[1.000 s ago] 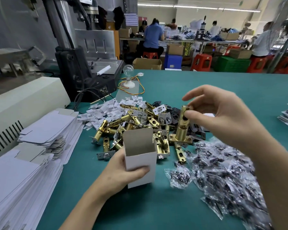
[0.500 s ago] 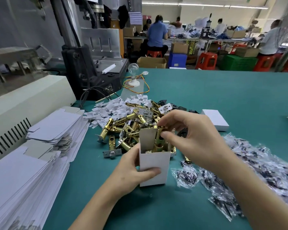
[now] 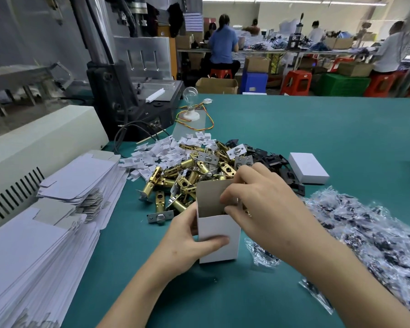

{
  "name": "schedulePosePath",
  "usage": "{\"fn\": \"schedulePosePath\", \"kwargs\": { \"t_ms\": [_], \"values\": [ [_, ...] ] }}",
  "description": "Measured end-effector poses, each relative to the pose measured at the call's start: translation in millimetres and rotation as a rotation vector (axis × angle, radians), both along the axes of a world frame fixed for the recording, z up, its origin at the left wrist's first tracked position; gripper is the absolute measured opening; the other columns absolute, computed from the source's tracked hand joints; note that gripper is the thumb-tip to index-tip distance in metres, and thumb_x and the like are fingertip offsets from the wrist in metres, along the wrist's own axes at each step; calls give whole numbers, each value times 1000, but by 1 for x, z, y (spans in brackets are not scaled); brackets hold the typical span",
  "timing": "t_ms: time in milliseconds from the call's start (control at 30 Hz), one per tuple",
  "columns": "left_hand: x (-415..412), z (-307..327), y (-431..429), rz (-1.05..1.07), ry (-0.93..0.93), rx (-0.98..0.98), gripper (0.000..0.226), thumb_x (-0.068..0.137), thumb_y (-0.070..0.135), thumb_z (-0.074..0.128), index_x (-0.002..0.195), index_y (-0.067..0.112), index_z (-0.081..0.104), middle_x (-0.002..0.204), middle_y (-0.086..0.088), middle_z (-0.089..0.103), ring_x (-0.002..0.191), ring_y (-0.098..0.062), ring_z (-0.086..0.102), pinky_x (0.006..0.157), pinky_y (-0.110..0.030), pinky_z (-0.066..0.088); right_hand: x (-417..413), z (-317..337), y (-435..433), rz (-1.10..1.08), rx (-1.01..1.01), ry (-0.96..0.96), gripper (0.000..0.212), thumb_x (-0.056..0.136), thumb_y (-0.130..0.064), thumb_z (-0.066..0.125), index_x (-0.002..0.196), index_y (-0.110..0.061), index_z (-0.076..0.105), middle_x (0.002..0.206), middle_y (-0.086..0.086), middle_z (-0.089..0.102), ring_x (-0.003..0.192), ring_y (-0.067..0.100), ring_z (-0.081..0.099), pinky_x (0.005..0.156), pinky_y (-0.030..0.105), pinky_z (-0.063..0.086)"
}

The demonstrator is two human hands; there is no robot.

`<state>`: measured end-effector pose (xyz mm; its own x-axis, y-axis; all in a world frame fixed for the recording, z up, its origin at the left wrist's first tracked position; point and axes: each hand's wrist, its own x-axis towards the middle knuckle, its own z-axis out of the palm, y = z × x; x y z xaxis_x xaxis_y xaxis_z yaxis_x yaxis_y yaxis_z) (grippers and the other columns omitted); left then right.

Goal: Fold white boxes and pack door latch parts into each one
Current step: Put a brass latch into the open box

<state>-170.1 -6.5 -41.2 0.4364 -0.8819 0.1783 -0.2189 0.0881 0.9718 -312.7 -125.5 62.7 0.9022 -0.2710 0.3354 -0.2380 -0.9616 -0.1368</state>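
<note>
The left hand [image 3: 187, 240] grips the upright white cardboard box [image 3: 219, 247] on the teal tabletop [image 3: 294, 129], thumb across its front. The right hand [image 3: 263, 202] sits over the open mouth, its fingers [image 3: 230, 197] curled inside. Whether they pinch a part is hidden. The pile of brass door latches [image 3: 175, 176] lies just behind the box, and clear plastic screw bags [image 3: 365, 233] lie to the right.

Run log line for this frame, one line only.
phase: pack | left hand: holds white box upright | right hand: at box mouth, grip hidden | latch pile: behind box
</note>
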Motion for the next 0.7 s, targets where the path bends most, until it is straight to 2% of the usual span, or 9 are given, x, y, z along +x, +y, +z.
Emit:
{"fn": "schedulePosePath", "kwargs": {
  "t_ms": [133, 233, 333, 400, 467, 567, 633, 700],
  "values": [
    [1, -1, -1, 17, 22, -24, 51, 81, 13, 87, 117, 44, 68, 107, 5, 76, 102, -13, 72, 84, -24, 56, -10, -12, 5, 36, 24, -205, 13, 92, -17, 71, 105, -18, 73, 97, -2, 58, 91, 21, 52, 78, 38, 47],
    [0, -1, -2, 27, 32, -41, 50, 78, 25, 87, 120, 44, 67, 111, 5, 76, 104, -15, 73, 85, -26, 57, -18, -31, 12, 88, 55, -325, 8, 93, -17, 66, 100, -18, 70, 96, -6, 58, 89, 17, 53, 75, 35, 47],
    [0, -1, -2, 40, 38, -64, 49, 74, 34, 88, 118, 44, 69, 114, 4, 78, 106, -16, 74, 86, -25, 57, -25, -53, 15, 107, 118, -363, 3, 93, -16, 70, 95, -17, 69, 93, -8, 57, 85, 15, 55, 72, 35, 49],
    [1, -1, -2, 63, 22, -63, 50, 74, 33, 90, 117, 47, 68, 114, 5, 78, 106, -15, 75, 85, -25, 58, -31, -66, 16, 139, 152, -302, 5, 91, -20, 73, 96, -20, 70, 91, -9, 58, 83, 12, 57, 70, 32, 51],
    [3, -3, -3, 88, -3, -55, 52, 75, 26, 90, 115, 50, 68, 114, 7, 78, 105, -13, 74, 85, -24, 58, -34, -76, 18, 178, 156, -147, 11, 91, -34, 71, 99, -27, 71, 93, -12, 61, 85, 10, 62, 70, 29, 54],
    [3, -5, -4, 101, -7, -41, 55, 76, 21, 90, 116, 51, 67, 116, 9, 77, 108, -10, 73, 87, -22, 57, -31, -91, 21, 176, 230, 74, 31, 94, -57, 59, 113, -35, 70, 106, -14, 58, 106, 6, 57, 84, 21, 46],
    [3, -7, -3, 93, 2, -36, 55, 76, 20, 90, 118, 50, 68, 117, 9, 77, 110, -11, 73, 87, -21, 56, -29, -98, 21, 180, 315, 112, 38, 94, -64, 55, 118, -37, 69, 109, -13, 56, 112, 4, 52, 87, 19, 38],
    [3, -7, -3, 92, 3, -29, 55, 77, 21, 90, 118, 50, 67, 117, 9, 77, 110, -10, 72, 87, -21, 56, -28, -99, 20, 204, 314, 86, 36, 94, -63, 57, 113, -37, 72, 107, -12, 56, 110, 3, 50, 87, 17, 36]
  ]
}}
